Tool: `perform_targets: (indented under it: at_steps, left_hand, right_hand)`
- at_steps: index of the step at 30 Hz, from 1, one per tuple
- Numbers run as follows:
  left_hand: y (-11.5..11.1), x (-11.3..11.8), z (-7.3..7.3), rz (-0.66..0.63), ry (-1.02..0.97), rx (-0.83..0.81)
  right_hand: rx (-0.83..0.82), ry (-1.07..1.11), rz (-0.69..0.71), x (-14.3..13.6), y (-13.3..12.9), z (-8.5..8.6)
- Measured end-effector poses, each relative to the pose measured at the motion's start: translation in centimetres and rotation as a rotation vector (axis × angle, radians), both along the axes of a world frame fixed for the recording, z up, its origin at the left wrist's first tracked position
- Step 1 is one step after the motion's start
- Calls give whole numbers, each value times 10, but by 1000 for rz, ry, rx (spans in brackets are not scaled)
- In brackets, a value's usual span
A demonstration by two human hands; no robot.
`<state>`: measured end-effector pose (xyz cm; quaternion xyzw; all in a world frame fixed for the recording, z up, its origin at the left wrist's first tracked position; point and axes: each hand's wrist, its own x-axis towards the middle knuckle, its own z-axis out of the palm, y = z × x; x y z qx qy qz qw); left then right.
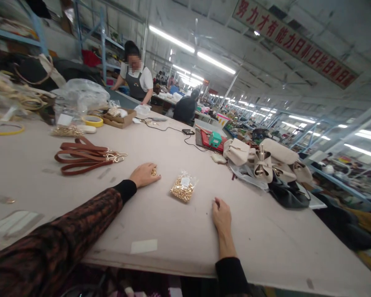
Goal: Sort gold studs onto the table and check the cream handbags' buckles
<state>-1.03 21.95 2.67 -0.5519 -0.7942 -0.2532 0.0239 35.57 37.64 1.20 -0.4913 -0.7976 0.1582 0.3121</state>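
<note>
My left hand [144, 175] rests on the table [170, 231], its fingers curled round some small gold metal pieces [153, 171]. Between my hands lies a clear plastic bag [183, 187] full of gold pieces, with a white label on it; neither hand touches it. To the right of the bag, my right hand [221, 214] lies on the tabletop with its fingers bent inward; whether anything is under them is hidden. Brown leather straps [83, 157] with gold clasps are on the table to the left of my left hand.
Beige bags [262, 163] and a black bag [286, 193] are piled at the right. Near the far edge sit a green device [215, 139], a cable and a cardboard box [120, 119]. Yellow tape [92, 121] and plastic bags lie back left. A person [137, 78] stands beyond the table.
</note>
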Motion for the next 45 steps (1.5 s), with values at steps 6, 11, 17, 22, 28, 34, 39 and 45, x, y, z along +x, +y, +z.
perform_targets:
  at_steps: [6,11,17,22,28,34,39,45]
  left_hand:
    - [-4,2,0,-56,-34,80]
    - [-6,20,15,-57,-108,170]
    - [20,79,34,-91,-353,100]
    - [54,95,27,2,-613,8]
    - [77,95,24,-77,-1012,104]
    - [100,107,32,-202,-1289,292]
    - [121,113,41,-343,-1354,344]
    - [123,116,34,-391,-1301,263]
  right_hand:
    - [-62,43,-14,0,-3,3]
    - [-195,122,-21,4,-2,12]
    - [-492,256,119,-27,6,35]
    - [-741,344,260,-86,5,40]
    - [-693,530,432,-118,1,39]
    - [-467,646,334,-110,8,47]
    - [-76,637,240,-93,26,53]
    - [-143,590,148,-70,42,53]
